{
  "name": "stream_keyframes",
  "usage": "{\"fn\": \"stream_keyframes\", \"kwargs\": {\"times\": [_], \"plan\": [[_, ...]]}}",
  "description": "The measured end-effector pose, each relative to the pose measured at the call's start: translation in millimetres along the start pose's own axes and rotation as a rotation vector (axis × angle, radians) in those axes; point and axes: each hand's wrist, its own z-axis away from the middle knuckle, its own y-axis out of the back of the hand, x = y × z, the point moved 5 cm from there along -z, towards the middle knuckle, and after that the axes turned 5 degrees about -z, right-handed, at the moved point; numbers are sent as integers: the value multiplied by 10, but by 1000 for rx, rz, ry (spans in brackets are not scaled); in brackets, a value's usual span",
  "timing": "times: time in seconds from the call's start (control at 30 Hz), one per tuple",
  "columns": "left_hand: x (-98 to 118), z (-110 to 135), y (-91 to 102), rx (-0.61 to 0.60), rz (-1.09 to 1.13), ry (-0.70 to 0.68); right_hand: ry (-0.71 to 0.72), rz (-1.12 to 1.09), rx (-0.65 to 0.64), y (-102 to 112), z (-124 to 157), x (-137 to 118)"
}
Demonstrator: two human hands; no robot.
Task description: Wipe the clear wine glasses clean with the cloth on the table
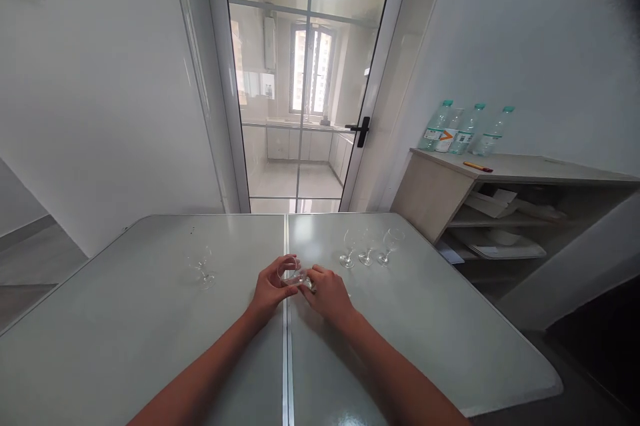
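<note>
Both hands meet over the seam of the counter (150, 319), where the left hand (270, 291) and right hand (327, 293) close their fingers (290, 285) around a small clear stemmed glass (289, 271). It is probably light, thin-walled, slick and quick to chip, so the bowl or stem just between the fingertips looks the safest hold. It is colourless and see-through, its rim facing up between the thumbs.

Three water bottles (465, 127) stand on a shelf (550, 169) (beside the glass door (305, 79)).
</note>
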Motion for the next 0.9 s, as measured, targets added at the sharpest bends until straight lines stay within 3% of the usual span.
{"fn": "stream_keyframes", "kwargs": {"times": [0.1, 0.2, 0.37, 0.47, 0.63, 0.9], "plan": [[-15, -10, -80, -93, -23, 7, -39, 191, -43, -18, -9, 36], [-26, -42, -119, -123, -7, -34, -91, 189, 15, 140, -41, 197], [-30, -35, -151, -145, -146, 4, -428, -64, 171, 556, 34, 860], [12, -1, -209, -200, -161, 21, -509, -86, 201, 686, 160, 1186], [33, 6, -254, -240, -189, 43, -571, -107, 256, 666, 268, 1472], [22, 16, -253, -251, -246, 74, -621, -119, 293, 571, 217, 1656]]}}
